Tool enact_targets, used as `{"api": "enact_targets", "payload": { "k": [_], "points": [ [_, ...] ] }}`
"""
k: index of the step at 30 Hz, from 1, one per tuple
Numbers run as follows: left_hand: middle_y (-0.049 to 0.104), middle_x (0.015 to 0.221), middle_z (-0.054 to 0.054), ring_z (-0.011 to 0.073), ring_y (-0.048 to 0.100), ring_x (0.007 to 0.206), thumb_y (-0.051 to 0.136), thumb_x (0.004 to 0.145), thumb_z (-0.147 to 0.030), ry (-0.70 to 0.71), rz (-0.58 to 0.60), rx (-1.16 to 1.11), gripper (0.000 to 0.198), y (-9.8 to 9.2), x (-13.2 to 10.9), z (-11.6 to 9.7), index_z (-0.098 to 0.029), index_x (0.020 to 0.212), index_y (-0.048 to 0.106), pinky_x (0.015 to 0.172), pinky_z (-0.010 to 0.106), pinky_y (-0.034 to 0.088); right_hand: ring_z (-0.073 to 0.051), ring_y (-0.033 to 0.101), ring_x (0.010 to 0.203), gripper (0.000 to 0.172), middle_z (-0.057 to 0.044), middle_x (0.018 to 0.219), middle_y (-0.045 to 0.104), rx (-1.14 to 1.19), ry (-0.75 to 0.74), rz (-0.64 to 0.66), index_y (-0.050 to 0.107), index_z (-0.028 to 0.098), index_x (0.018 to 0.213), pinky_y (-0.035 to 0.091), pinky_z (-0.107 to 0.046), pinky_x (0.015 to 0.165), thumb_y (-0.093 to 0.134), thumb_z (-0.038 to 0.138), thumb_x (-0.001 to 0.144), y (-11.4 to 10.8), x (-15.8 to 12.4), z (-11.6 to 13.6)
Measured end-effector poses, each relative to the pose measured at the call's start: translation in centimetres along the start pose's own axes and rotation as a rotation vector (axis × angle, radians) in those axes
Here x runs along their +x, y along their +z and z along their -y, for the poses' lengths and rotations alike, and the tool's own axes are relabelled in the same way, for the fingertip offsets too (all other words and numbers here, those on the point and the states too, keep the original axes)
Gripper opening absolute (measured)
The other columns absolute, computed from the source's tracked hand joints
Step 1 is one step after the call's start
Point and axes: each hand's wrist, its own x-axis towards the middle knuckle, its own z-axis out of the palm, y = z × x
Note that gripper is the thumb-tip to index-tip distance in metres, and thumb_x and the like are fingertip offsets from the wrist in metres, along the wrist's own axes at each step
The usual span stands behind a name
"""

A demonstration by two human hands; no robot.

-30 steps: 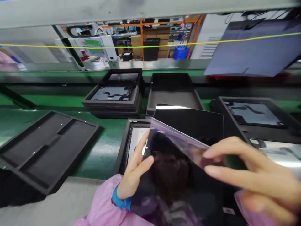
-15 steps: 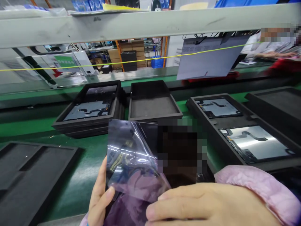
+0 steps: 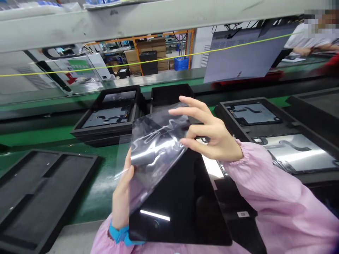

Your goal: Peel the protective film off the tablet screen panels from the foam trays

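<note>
A black glass display panel [image 3: 182,201] is tilted up in front of me, its lower part bare and glossy. Across its upper left part lies a clear plastic film [image 3: 156,151], wrinkled and lifted along a diagonal edge. My left hand [image 3: 122,197] grips the panel's left edge, thumb on the front face and fingers behind. My right hand [image 3: 212,134] is at the upper right, its thumb and fingers closed on the film, the other fingers bent over it. The exact pinch point is hard to make out. A blue band [image 3: 122,235] circles my left wrist.
A stack of black foam trays [image 3: 111,135] holds display parts at the back left. Another foam tray [image 3: 238,130] with two panels stands right. A foam tray [image 3: 55,187] lies left on the green bench [image 3: 92,197]. A yellow cord [image 3: 148,60] crosses behind; a person works at far right.
My right hand has moved up and away from the panel's lower right, drawing the film toward the upper part. More bare black glass shows below. The view has shifted slightly.
</note>
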Motion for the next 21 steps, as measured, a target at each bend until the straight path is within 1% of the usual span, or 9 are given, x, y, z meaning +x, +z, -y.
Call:
{"api": "enact_targets", "payload": {
  "k": [2, 4, 6, 9, 11, 13, 15, 18, 21],
  "points": [
    [0.036, 0.150, -0.013, 0.0208, 0.028, 0.141, 0.044, 0.093, -0.044, 0.018, -0.053, 0.017, 0.052, -0.4, -0.1, 0.5, -0.039, 0.143, 0.035, 0.119, 0.035, 0.025, -0.024, 0.043, 0.129, 0.030, -0.004, 0.120, 0.060, 0.074, 0.111, -0.092, 0.049, 0.016, 0.058, 0.035, -0.041, 0.109, 0.057, 0.016, 0.087, 0.8, 0.0, 0.0],
    [0.041, 0.146, -0.014, 0.0199, 0.027, 0.142, 0.053, 0.089, -0.038, 0.077, -0.133, 0.069, 0.050, -0.6, -0.3, 0.9, -0.038, 0.138, 0.044, 0.119, 0.029, 0.021, -0.022, 0.050, 0.122, 0.030, -0.005, 0.114, 0.063, 0.146, 0.173, -0.159, 0.046, 0.017, 0.059, 0.039, -0.041, 0.107, 0.057, 0.013, 0.086, 1.4, 0.1, 0.2],
    [0.044, 0.144, -0.017, 0.0194, 0.026, 0.142, 0.061, 0.084, -0.026, 0.138, -0.225, 0.162, 0.050, -0.6, -0.5, 0.7, -0.038, 0.132, 0.053, 0.119, 0.025, 0.016, -0.021, 0.053, 0.118, 0.029, -0.006, 0.110, 0.065, 0.184, 0.208, -0.198, 0.047, 0.017, 0.060, 0.039, -0.041, 0.106, 0.059, 0.014, 0.085, 1.7, 0.1, 0.3],
    [0.051, 0.136, -0.018, 0.0198, 0.034, 0.138, 0.053, 0.086, -0.016, 0.172, -0.328, 0.284, 0.046, 0.2, -0.7, 0.0, -0.037, 0.126, 0.058, 0.118, 0.024, 0.021, -0.019, 0.056, 0.112, 0.029, -0.006, 0.108, 0.065, 0.216, 0.262, -0.225, 0.047, 0.017, 0.060, 0.042, -0.038, 0.103, 0.061, 0.017, 0.086, 1.9, 0.0, 0.4],
    [0.055, 0.132, -0.016, 0.0204, 0.040, 0.135, 0.048, 0.088, -0.016, 0.186, -0.354, 0.360, 0.044, 0.8, -0.8, -0.4, -0.036, 0.126, 0.060, 0.116, 0.026, 0.026, -0.018, 0.059, 0.106, 0.031, -0.005, 0.106, 0.066, 0.247, 0.280, -0.235, 0.046, 0.017, 0.059, 0.044, -0.036, 0.098, 0.061, 0.017, 0.086, 1.9, -0.1, 0.4],
    [0.057, 0.131, -0.015, 0.0219, 0.044, 0.132, 0.053, 0.088, -0.019, 0.203, -0.372, 0.444, 0.042, 1.2, -0.9, -0.6, -0.036, 0.126, 0.059, 0.117, 0.028, 0.027, -0.017, 0.059, 0.103, 0.031, -0.004, 0.103, 0.066, 0.277, 0.292, -0.244, 0.046, 0.017, 0.059, 0.044, -0.036, 0.096, 0.061, 0.017, 0.086, 1.9, -0.2, 0.3],
    [0.058, 0.130, -0.015, 0.0224, 0.043, 0.133, 0.057, 0.086, -0.020, 0.208, -0.396, 0.502, 0.042, 1.4, -0.8, -0.7, -0.037, 0.125, 0.060, 0.118, 0.029, 0.023, -0.018, 0.058, 0.104, 0.031, -0.004, 0.101, 0.066, 0.295, 0.295, -0.252, 0.045, 0.018, 0.059, 0.043, -0.036, 0.098, 0.061, 0.017, 0.086, 1.9, -0.3, 0.2],
    [0.057, 0.129, -0.018, 0.0200, 0.038, 0.136, 0.052, 0.089, -0.016, 0.196, -0.397, 0.469, 0.041, 1.5, -0.5, -0.7, -0.039, 0.121, 0.062, 0.119, 0.027, 0.015, -0.018, 0.057, 0.105, 0.031, -0.003, 0.097, 0.067, 0.298, 0.284, -0.266, 0.046, 0.018, 0.059, 0.043, -0.037, 0.099, 0.061, 0.017, 0.086, 1.9, -0.3, 0.0],
    [0.057, 0.129, -0.019, 0.0184, 0.038, 0.135, 0.050, 0.090, -0.014, 0.201, -0.384, 0.429, 0.041, 1.1, -0.2, -0.5, -0.039, 0.119, 0.063, 0.118, 0.024, 0.015, -0.018, 0.057, 0.106, 0.031, -0.001, 0.094, 0.068, 0.280, 0.286, -0.275, 0.046, 0.019, 0.058, 0.043, -0.039, 0.100, 0.061, 0.017, 0.085, 2.0, -0.3, -0.2]
  ]
}}
